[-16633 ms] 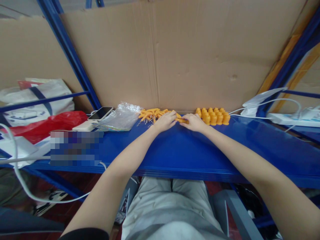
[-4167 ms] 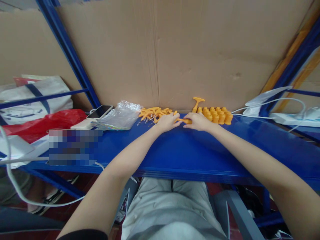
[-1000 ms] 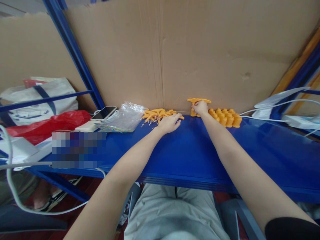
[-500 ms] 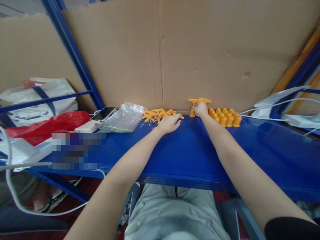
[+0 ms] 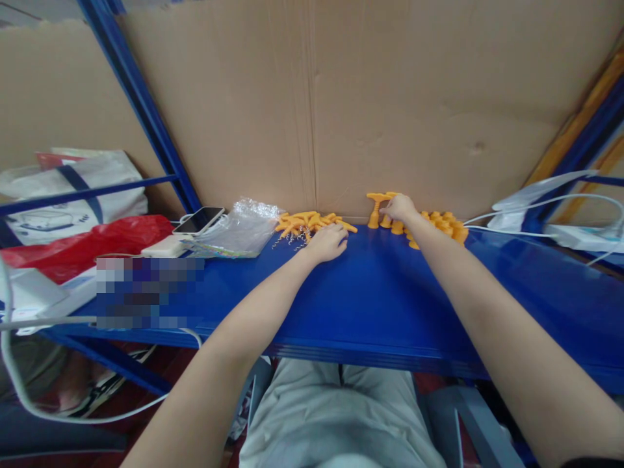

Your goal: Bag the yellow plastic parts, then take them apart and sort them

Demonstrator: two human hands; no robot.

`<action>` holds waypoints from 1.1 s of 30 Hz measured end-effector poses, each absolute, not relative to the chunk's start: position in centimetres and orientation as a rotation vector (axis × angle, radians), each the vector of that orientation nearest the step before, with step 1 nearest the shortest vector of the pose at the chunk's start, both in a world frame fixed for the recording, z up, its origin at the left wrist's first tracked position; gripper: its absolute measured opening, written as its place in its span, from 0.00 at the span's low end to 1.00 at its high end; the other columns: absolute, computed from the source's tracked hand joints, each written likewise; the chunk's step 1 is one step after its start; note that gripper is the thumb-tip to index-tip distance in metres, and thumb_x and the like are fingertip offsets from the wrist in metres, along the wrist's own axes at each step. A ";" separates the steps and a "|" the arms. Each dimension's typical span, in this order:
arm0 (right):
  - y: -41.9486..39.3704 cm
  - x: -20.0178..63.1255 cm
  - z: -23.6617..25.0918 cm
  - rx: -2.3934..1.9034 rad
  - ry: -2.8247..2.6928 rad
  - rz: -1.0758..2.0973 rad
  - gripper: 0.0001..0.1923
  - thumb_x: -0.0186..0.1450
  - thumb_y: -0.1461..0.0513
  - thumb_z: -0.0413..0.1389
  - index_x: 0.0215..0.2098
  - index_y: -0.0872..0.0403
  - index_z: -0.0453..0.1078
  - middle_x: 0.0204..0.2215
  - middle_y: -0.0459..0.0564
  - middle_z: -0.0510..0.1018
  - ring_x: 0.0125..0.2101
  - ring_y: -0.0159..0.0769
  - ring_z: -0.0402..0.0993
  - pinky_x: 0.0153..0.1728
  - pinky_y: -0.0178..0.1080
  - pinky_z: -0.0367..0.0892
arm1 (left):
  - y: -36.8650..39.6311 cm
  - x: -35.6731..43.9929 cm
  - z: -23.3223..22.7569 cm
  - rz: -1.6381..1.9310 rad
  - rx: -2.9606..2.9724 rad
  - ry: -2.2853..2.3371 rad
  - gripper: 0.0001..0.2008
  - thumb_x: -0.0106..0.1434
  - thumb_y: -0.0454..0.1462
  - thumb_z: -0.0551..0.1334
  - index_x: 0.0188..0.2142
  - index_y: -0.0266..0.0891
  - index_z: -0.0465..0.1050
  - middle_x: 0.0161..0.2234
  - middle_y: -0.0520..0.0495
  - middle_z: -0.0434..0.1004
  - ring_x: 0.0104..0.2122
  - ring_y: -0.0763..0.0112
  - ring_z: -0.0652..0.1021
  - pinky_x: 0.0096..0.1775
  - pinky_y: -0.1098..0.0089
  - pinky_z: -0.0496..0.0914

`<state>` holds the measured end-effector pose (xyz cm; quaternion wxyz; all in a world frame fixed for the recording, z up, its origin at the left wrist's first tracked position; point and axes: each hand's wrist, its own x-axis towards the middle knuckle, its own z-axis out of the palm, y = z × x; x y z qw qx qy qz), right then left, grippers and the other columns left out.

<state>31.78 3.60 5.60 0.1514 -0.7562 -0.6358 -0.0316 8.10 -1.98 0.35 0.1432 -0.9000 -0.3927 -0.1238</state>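
Observation:
My left hand rests at the near right edge of a pile of orange corkscrew handles with metal spirals. Its fingers are loosely bent and apart from the thumb; no held piece shows. At the back of the table, my right hand pinches an orange corkscrew standing upright, mostly hidden behind the fingers. Just left of it stands a T-shaped orange corkscrew on a flared base. Under and beside my right wrist are more orange flared bases, with a grouped cluster of orange bases further right.
A clear plastic bag, a phone and a red bag lie to the left on the blue table. Cardboard walls off the back. White cables run at the right. A person's foot shows below left.
My right hand has shifted slightly right, uncovering bases beneath it. The right-hand bases now look less evenly lined up. My left hand stays by the pile, its fingers drawn in more.

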 end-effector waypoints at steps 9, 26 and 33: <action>1.4 35.1 5.6 -2.224 -2.123 -0.315 0.14 0.64 0.62 0.59 0.48 0.51 0.79 0.49 0.57 0.82 0.52 0.51 0.77 0.52 0.50 0.72 | -1.3 8.0 -0.8 -0.207 -2.599 -1.300 0.20 0.72 0.39 0.52 0.59 0.41 0.72 0.67 0.40 0.65 0.65 0.54 0.68 0.62 0.51 0.65; 0.2 34.3 3.7 -2.101 -2.040 -0.215 0.08 0.61 0.63 0.59 0.40 0.52 0.73 0.43 0.58 0.82 0.50 0.55 0.77 0.54 0.59 0.65 | -3.0 8.9 0.6 -0.251 -2.636 -1.210 0.15 0.69 0.34 0.52 0.39 0.38 0.79 0.45 0.38 0.83 0.48 0.53 0.80 0.51 0.54 0.69; -1.6 33.5 4.0 -2.070 -2.046 -0.198 0.05 0.60 0.62 0.60 0.36 0.50 0.73 0.41 0.53 0.83 0.46 0.50 0.79 0.48 0.48 0.69 | -3.7 10.1 0.6 -0.288 -2.726 -1.055 0.16 0.70 0.32 0.50 0.43 0.38 0.78 0.44 0.39 0.83 0.46 0.57 0.81 0.49 0.60 0.72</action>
